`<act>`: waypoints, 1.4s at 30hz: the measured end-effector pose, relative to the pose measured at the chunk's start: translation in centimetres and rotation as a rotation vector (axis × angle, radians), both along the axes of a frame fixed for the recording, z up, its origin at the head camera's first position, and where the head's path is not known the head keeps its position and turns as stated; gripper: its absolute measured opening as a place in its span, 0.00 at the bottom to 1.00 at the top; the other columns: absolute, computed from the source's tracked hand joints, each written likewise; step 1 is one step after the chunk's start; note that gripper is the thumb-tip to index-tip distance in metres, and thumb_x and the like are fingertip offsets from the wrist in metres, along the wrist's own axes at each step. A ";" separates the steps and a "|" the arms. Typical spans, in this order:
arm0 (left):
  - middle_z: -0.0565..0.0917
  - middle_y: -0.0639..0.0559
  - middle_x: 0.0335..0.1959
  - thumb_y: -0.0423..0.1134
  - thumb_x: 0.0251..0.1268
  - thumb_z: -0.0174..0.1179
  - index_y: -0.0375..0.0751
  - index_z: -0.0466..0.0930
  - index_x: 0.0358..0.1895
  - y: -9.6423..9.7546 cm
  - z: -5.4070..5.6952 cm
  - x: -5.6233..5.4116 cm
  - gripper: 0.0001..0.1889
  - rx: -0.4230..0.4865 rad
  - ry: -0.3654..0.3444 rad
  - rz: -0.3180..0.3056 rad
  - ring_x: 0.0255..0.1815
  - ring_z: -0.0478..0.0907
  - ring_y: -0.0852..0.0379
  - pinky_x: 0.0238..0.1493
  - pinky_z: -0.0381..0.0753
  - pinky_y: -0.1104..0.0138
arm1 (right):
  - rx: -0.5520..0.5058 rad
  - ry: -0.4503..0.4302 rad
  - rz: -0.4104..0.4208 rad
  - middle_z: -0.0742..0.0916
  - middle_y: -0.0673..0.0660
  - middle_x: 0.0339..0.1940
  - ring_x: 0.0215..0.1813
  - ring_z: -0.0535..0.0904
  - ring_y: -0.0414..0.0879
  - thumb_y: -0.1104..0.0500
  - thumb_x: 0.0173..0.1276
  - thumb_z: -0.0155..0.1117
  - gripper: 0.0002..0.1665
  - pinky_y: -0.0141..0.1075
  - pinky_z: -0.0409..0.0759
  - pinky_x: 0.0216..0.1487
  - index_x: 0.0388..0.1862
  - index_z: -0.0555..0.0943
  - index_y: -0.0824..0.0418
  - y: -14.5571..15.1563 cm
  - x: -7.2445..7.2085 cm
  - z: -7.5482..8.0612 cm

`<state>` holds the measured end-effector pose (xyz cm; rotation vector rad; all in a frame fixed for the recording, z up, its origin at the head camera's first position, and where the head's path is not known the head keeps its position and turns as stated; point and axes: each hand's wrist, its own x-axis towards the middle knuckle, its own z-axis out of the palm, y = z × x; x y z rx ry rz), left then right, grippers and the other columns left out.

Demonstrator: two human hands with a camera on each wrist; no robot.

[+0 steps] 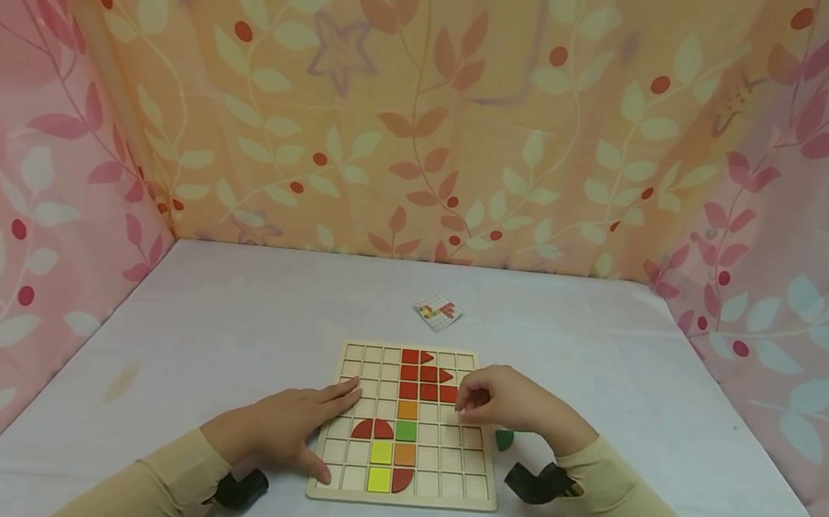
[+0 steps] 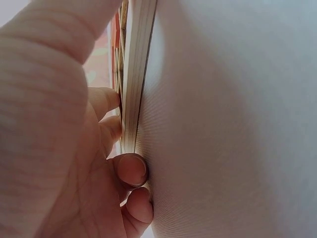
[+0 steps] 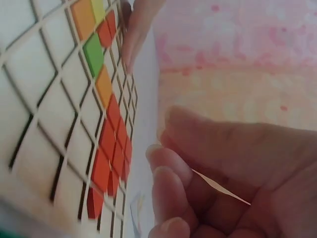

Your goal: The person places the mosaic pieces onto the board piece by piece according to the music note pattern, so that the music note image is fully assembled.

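Note:
A wooden grid board [image 1: 438,484] lies on the table with coloured tiles set in its squares. Red squares and pointed red tiles [image 1: 429,374] fill the far rows. Below come orange, a green square [image 1: 406,431], yellow squares [image 1: 382,453] and rounded red tiles [image 1: 363,429]. My left hand [image 1: 291,423] rests on the board's left edge, fingers and thumb spread. Over the right side hovers my right hand [image 1: 502,398], fingers loosely bent beside the last red square [image 1: 448,394]. Thumb and fingertips are apart in the right wrist view, with nothing seen between them.
A small pattern card [image 1: 438,312] lies beyond the board. A dark green rounded tile [image 1: 504,439] sits on the white table [image 1: 229,316] just right of the board, below my right hand. Patterned curtains [image 1: 427,126] hang around the table's back and sides.

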<state>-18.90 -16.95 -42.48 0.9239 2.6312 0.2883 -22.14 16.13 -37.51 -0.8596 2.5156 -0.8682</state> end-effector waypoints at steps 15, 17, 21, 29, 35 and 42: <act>0.41 0.58 0.74 0.78 0.35 0.52 0.55 0.42 0.73 0.0 -0.1 0.0 0.59 -0.002 0.021 -0.011 0.69 0.55 0.49 0.61 0.61 0.49 | 0.065 -0.073 -0.159 0.77 0.49 0.19 0.26 0.70 0.42 0.59 0.51 0.71 0.08 0.31 0.69 0.25 0.25 0.78 0.57 9.9 -0.5 -0.3; 0.42 0.58 0.74 0.78 0.35 0.52 0.55 0.42 0.73 0.0 -0.1 0.1 0.59 -0.002 0.019 -0.010 0.69 0.55 0.49 0.61 0.61 0.49 | 0.066 -0.083 -0.152 0.76 0.48 0.19 0.25 0.70 0.41 0.59 0.52 0.71 0.09 0.30 0.69 0.25 0.25 0.78 0.58 11.2 -0.5 -0.7; 0.41 0.59 0.74 0.78 0.35 0.52 0.55 0.42 0.73 0.1 0.0 0.1 0.59 -0.002 0.018 -0.008 0.69 0.55 0.50 0.61 0.61 0.49 | 0.071 -0.132 -0.153 0.76 0.49 0.20 0.25 0.70 0.40 0.61 0.52 0.70 0.08 0.30 0.69 0.26 0.27 0.78 0.60 13.2 0.0 -1.2; 0.41 0.59 0.74 0.78 0.35 0.52 0.56 0.42 0.73 0.0 -0.1 0.1 0.58 -0.003 0.010 -0.007 0.70 0.54 0.50 0.61 0.61 0.48 | 0.086 -0.221 -0.107 0.76 0.52 0.22 0.24 0.69 0.41 0.65 0.47 0.70 0.14 0.30 0.66 0.24 0.32 0.77 0.60 14.5 1.6 -2.1; 0.41 0.59 0.74 0.77 0.35 0.53 0.56 0.42 0.73 0.0 0.0 0.0 0.58 -0.006 0.001 0.000 0.69 0.55 0.49 0.60 0.61 0.48 | 0.119 -0.179 -0.088 0.75 0.50 0.22 0.25 0.69 0.40 0.66 0.45 0.71 0.16 0.30 0.65 0.25 0.31 0.75 0.56 14.5 1.9 -2.7; 0.42 0.58 0.74 0.77 0.35 0.53 0.56 0.42 0.73 0.1 0.1 0.1 0.58 -0.004 0.000 0.001 0.69 0.55 0.48 0.60 0.61 0.48 | 0.121 -0.180 -0.074 0.74 0.49 0.22 0.26 0.69 0.40 0.65 0.43 0.72 0.14 0.30 0.64 0.25 0.28 0.77 0.55 14.5 2.0 -2.9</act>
